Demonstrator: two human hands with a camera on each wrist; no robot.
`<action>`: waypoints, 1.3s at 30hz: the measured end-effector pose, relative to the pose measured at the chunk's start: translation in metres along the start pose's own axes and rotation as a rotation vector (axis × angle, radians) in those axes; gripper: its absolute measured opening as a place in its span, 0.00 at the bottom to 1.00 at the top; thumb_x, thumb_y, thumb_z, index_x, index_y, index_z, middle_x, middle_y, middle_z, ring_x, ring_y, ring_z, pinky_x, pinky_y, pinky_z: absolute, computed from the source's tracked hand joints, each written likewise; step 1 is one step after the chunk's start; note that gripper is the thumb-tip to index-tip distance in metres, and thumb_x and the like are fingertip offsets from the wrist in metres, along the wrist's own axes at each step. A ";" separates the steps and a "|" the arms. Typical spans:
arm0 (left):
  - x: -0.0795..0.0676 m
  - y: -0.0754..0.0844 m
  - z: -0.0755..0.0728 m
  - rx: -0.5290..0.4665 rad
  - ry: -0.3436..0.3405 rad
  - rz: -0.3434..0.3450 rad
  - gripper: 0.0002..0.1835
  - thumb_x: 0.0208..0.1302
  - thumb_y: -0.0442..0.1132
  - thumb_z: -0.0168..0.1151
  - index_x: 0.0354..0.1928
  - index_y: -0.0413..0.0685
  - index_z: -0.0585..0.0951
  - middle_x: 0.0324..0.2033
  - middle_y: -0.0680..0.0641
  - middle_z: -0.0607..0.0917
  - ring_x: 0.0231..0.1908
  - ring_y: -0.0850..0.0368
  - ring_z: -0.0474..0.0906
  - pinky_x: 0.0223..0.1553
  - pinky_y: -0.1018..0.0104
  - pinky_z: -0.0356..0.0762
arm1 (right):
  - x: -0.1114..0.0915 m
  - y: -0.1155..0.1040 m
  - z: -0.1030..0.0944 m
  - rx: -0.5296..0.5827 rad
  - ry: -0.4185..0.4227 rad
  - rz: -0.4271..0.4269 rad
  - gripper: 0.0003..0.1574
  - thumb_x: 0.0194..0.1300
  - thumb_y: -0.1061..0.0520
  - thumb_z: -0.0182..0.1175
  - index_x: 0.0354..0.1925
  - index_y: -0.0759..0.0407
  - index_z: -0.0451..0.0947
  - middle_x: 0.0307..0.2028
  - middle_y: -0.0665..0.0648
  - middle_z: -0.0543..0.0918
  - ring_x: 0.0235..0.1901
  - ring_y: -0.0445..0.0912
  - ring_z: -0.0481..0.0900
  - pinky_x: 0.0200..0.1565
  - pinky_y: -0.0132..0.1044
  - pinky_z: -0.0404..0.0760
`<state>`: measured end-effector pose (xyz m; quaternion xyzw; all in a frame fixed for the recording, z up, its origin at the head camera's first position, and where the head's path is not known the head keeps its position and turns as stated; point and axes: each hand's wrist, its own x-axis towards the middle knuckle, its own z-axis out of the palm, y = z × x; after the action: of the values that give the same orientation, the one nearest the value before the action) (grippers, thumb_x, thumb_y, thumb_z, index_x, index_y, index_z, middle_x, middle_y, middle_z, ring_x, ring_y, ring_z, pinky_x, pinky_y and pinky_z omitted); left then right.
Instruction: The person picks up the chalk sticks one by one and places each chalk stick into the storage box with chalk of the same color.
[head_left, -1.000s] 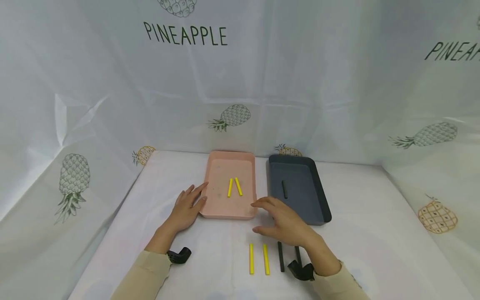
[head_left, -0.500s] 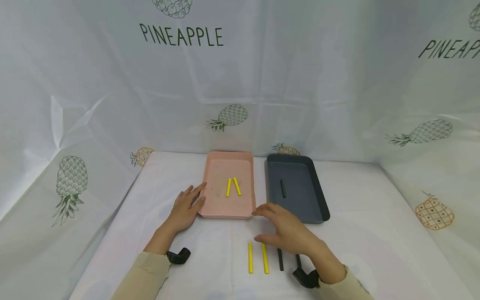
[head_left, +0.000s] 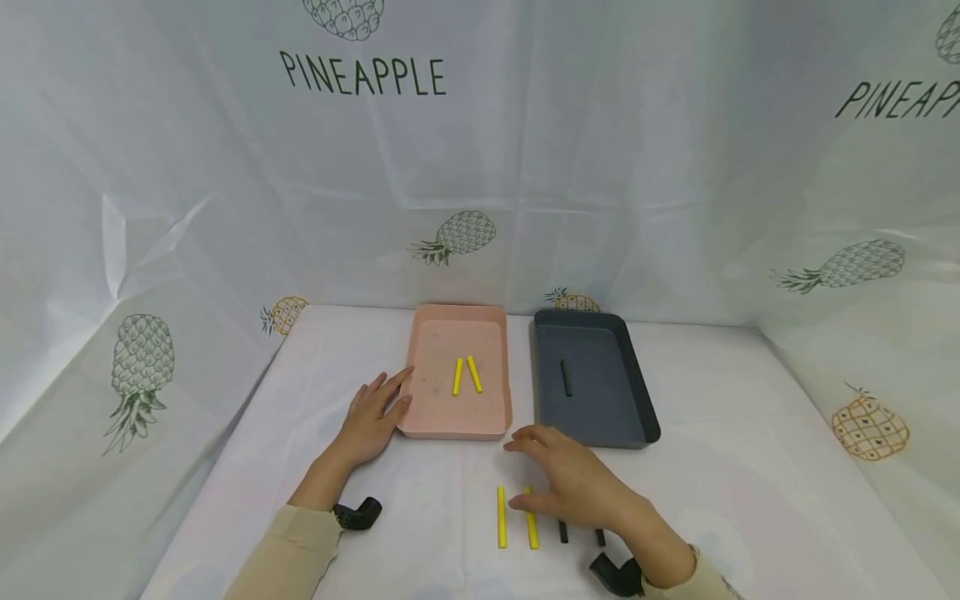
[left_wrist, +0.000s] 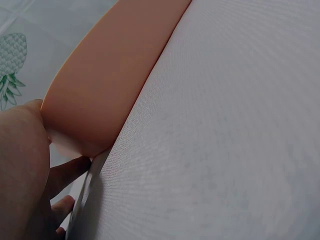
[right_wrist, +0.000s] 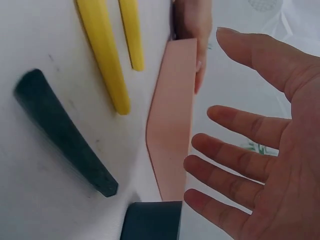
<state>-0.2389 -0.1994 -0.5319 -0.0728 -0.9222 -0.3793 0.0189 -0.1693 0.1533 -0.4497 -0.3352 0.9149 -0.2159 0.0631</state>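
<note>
My left hand (head_left: 369, 422) rests against the left side of a pink tray (head_left: 431, 417). The left wrist view shows its thumb and fingers at the wall of the pink tray (left_wrist: 95, 90). Two short yellow sticks (head_left: 475, 374) lie inside it. My right hand (head_left: 577, 479) hovers with fingers spread over the near part of the table, holding nothing. Beneath and beside it lie two yellow sticks (head_left: 502, 517) and two dark sticks (head_left: 564, 532), partly covered by the hand. The right wrist view shows one dark stick (right_wrist: 65, 132) apart from its fingers.
A dark grey tray (head_left: 607, 417) stands right of the pink one, with one dark stick (head_left: 567, 377) in it. White cloth (head_left: 420, 550) covers the table. A pineapple-printed curtain (head_left: 637, 167) closes off the back and sides.
My right hand has moved back toward me, from beside the trays' near edges to above the sticks on the cloth. The left hand has stayed at the pink tray.
</note>
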 end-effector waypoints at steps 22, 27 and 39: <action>0.000 -0.003 0.001 0.016 -0.004 -0.010 0.30 0.80 0.63 0.45 0.80 0.74 0.61 0.78 0.45 0.67 0.82 0.37 0.48 0.80 0.34 0.33 | -0.003 -0.004 0.023 -0.103 -0.055 0.009 0.46 0.56 0.36 0.77 0.65 0.53 0.74 0.66 0.50 0.76 0.64 0.47 0.78 0.64 0.47 0.81; -0.001 -0.003 0.001 0.016 -0.006 -0.007 0.30 0.80 0.62 0.45 0.80 0.74 0.61 0.78 0.46 0.67 0.82 0.37 0.48 0.80 0.34 0.33 | -0.002 -0.004 0.028 -0.120 -0.057 0.011 0.48 0.54 0.34 0.78 0.65 0.53 0.74 0.65 0.50 0.76 0.64 0.47 0.77 0.63 0.46 0.81; -0.002 -0.002 0.000 0.010 -0.003 -0.002 0.29 0.81 0.59 0.46 0.80 0.73 0.61 0.78 0.46 0.67 0.82 0.37 0.48 0.81 0.35 0.32 | -0.004 -0.009 0.032 -0.153 -0.087 0.020 0.52 0.52 0.29 0.77 0.65 0.54 0.73 0.67 0.51 0.75 0.66 0.48 0.74 0.66 0.47 0.78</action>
<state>-0.2374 -0.2004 -0.5335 -0.0721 -0.9242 -0.3746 0.0175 -0.1521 0.1384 -0.4750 -0.3391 0.9284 -0.1297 0.0792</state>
